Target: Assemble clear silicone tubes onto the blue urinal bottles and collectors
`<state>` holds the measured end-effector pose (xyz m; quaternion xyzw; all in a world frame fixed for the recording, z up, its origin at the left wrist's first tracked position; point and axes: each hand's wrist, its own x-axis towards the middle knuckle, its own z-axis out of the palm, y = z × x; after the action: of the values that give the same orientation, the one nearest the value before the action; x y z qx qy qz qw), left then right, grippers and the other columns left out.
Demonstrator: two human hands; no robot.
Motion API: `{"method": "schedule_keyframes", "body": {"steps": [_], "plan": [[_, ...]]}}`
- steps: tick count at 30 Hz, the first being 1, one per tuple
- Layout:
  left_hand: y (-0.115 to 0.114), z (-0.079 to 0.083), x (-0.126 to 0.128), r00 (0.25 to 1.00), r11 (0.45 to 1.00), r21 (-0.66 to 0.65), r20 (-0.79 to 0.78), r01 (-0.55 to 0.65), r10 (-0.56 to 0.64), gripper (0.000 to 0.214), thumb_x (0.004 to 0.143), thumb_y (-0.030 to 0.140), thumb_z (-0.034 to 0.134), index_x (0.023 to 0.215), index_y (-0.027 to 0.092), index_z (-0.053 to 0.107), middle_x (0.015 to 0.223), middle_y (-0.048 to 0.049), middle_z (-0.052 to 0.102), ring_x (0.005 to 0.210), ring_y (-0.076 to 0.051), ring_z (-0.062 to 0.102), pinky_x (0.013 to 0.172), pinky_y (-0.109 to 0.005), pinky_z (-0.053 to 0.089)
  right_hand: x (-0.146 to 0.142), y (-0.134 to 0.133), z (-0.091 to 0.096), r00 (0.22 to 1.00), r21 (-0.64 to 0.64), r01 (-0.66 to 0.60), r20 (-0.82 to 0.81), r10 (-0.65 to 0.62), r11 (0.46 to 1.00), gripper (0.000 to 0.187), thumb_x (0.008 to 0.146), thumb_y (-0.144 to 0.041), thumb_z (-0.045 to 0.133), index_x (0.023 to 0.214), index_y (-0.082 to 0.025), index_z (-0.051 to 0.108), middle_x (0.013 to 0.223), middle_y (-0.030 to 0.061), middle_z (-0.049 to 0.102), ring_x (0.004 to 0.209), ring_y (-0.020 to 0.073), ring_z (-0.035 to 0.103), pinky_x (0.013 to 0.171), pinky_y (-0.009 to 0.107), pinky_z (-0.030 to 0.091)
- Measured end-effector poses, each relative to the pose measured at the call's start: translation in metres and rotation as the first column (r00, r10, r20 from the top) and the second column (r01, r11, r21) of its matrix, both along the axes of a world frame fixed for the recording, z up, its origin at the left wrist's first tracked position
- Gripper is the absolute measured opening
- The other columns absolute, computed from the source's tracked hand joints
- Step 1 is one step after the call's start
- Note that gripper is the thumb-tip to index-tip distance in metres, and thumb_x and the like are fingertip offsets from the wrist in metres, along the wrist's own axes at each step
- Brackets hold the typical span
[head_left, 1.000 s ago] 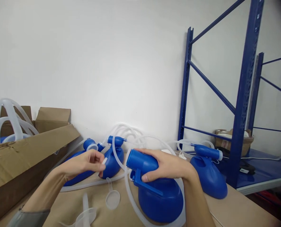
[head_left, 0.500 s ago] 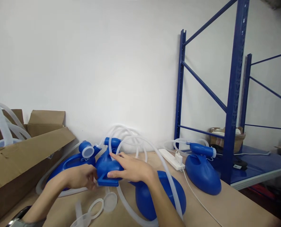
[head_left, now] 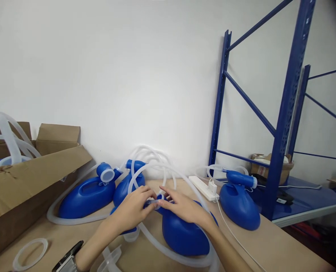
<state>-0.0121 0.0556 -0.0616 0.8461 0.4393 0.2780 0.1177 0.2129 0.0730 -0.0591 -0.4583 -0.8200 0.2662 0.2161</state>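
Note:
My left hand (head_left: 138,206) and my right hand (head_left: 182,206) meet at the neck of a blue plastic urinal bottle (head_left: 185,236) lying on the table. The left thumb and fingers pinch a small clear piece beside the neck, mostly covered by the fingers. My right thumb and fingers hold around the white-rimmed mouth (head_left: 160,197). A translucent hose (head_left: 168,253) loops around this bottle. Beneath my left forearm, part of another blue piece shows, with a whitish cap (head_left: 131,236) next to it. Translucent plastic parts (head_left: 110,260) lie in front.
Other blue bottles stand at left (head_left: 85,198), mid-back (head_left: 128,187) and right (head_left: 238,207). A cardboard box (head_left: 37,181) with hoses borders the left. A white ring (head_left: 30,254) lies near the front. A power strip (head_left: 203,189) and blue rack (head_left: 281,143) are at right.
Both hands have left the blue piece with the flat handle, which now lies lower under my left forearm. They have moved right to the neck of the nearer bottle.

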Motion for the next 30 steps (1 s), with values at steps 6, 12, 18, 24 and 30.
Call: {"method": "schedule_keyframes", "body": {"steps": [6,12,18,24,30], "plan": [[0.013,-0.021,-0.01,0.998,0.984,-0.169,-0.022,0.062,-0.067,0.03,0.089,0.041,0.058,0.112,0.024,0.066,0.111,-0.0062,0.069,0.105,-0.024,0.061,0.095,-0.036,0.046,0.016,0.001,0.001,0.994,-0.115,-0.094,0.045,0.1,0.989,0.084,0.095,-0.071,0.044,0.16,-0.021,0.03,0.165,0.0086,0.032,0.152,0.0279,0.03,0.125,0.045,0.02],[0.015,-0.017,-0.004,0.994,0.981,-0.177,0.091,0.078,-0.062,0.024,0.087,0.043,0.06,0.099,0.023,0.067,0.107,-0.0046,0.065,0.097,-0.021,0.058,0.091,-0.034,0.045,0.011,0.024,0.005,0.957,-0.029,-0.249,0.146,0.251,0.968,0.076,0.079,-0.055,0.075,0.144,-0.02,0.055,0.138,0.0115,0.063,0.122,0.0311,0.061,0.101,0.04,0.047],[0.007,-0.01,0.004,0.976,0.947,-0.306,0.217,0.1,-0.033,0.013,0.079,0.032,0.064,0.08,0.02,0.059,0.086,-0.0007,0.063,0.09,-0.019,0.058,0.087,-0.03,0.045,-0.012,0.034,-0.009,0.941,0.067,-0.259,0.24,0.237,0.963,0.064,0.069,-0.061,0.08,0.118,-0.024,0.064,0.115,0.0051,0.071,0.102,0.0311,0.066,0.084,0.038,0.049],[0.004,-0.005,0.002,0.987,0.941,-0.331,0.16,0.067,-0.014,0.011,0.078,0.028,0.061,0.08,0.02,0.053,0.081,0.0026,0.055,0.081,-0.016,0.051,0.075,-0.028,0.041,-0.021,0.037,-0.01,0.922,0.042,-0.352,0.187,0.339,0.935,0.057,0.069,-0.061,0.081,0.113,-0.028,0.064,0.112,-0.0003,0.073,0.102,0.0281,0.068,0.081,0.033,0.048],[0.004,-0.004,0.004,0.974,0.889,-0.449,0.227,0.093,0.013,0.021,0.074,0.031,0.064,0.08,0.021,0.046,0.079,0.004,0.044,0.079,-0.015,0.048,0.074,-0.027,0.042,-0.021,0.037,-0.014,0.93,0.037,-0.333,0.175,0.322,0.942,0.062,0.071,-0.062,0.078,0.119,-0.026,0.062,0.116,0.0025,0.072,0.105,0.0301,0.068,0.084,0.035,0.049]]}}
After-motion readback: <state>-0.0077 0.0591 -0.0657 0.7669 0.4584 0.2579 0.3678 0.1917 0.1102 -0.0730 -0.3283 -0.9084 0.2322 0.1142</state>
